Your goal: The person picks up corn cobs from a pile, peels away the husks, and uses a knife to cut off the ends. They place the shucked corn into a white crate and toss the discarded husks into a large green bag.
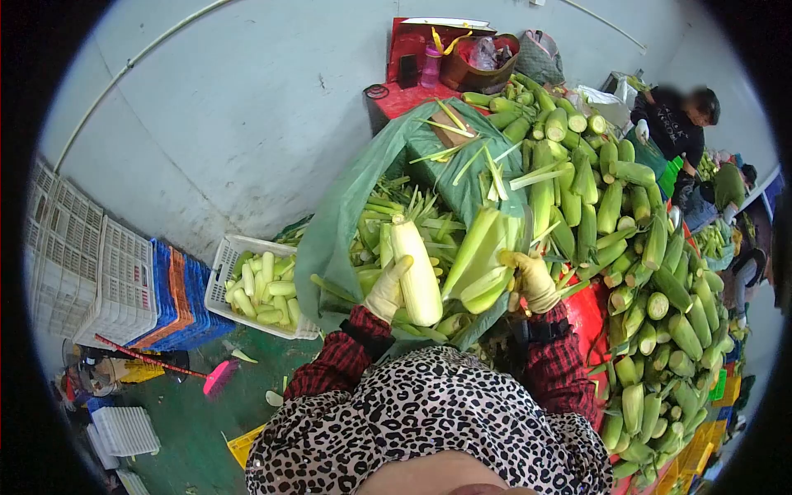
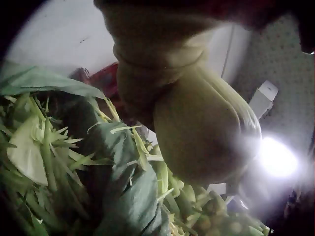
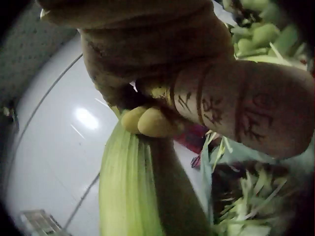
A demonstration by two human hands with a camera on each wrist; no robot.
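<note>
In the head view, my gloved left hand (image 1: 386, 290) grips a pale, stripped ear of corn (image 1: 417, 276) that stands nearly upright over a green bag (image 1: 323, 247) of loose husks. My gloved right hand (image 1: 533, 282) pinches wide green husk leaves (image 1: 474, 252), beside the ear and apart from it. The right wrist view shows that hand (image 3: 172, 64) with its fingertips (image 3: 147, 123) on the ribbed green husk (image 3: 128, 187). In the left wrist view the left hand (image 2: 152, 49) is dark and its finger pose is unclear.
Unstripped ears (image 1: 676, 330) are heaped at the right. A white crate (image 1: 309, 328) holds pale ears at the left, near stacked crates (image 1: 120, 285) and a pink broom (image 1: 219, 379). Another person (image 1: 672, 128) is at the upper right. A brown container (image 1: 478, 78) sits behind.
</note>
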